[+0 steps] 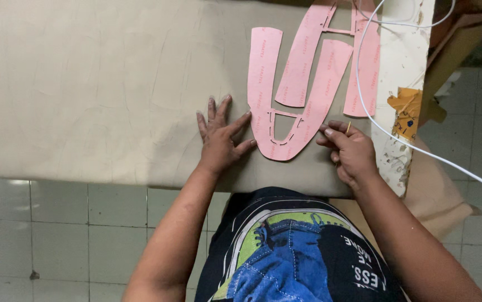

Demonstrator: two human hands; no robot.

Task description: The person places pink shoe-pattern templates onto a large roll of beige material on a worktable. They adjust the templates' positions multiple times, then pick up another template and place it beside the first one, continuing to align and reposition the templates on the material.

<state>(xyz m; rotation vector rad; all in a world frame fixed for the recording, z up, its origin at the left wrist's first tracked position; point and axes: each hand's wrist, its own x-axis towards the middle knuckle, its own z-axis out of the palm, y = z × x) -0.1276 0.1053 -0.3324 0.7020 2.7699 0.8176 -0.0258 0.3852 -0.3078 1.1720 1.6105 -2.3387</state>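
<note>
Pink card, cut into a U-shaped pattern piece [286, 120] with small slots along its curve, is laid flat on a sheet of beige material [101, 84] that is spread over the work table. The left hand [220, 140] is pressed flat on the sheet with its fingers spread wide, and the index finger and thumb are set against the left outer edge of the pattern piece, near its curved bottom. The right hand [351, 152] is brought to the right side of the curve, with the fingers pinched together on a thin yellowish marking tool [348, 127], whose tip is placed just at the card's edge; what kind of tool it is cannot be told. Further pink strips [364, 67] of the same card are seen above, one lying between the arms of the U and another just to its right, joined by narrow bridges near the top. A white cable [397, 137] is draped across the right end of the table and runs off toward the lower right. Torn yellow tape [404, 109] is stuck on the table's white, stained edge. Pale floor tiles [56, 235] are seen below the hanging sheet.
</note>
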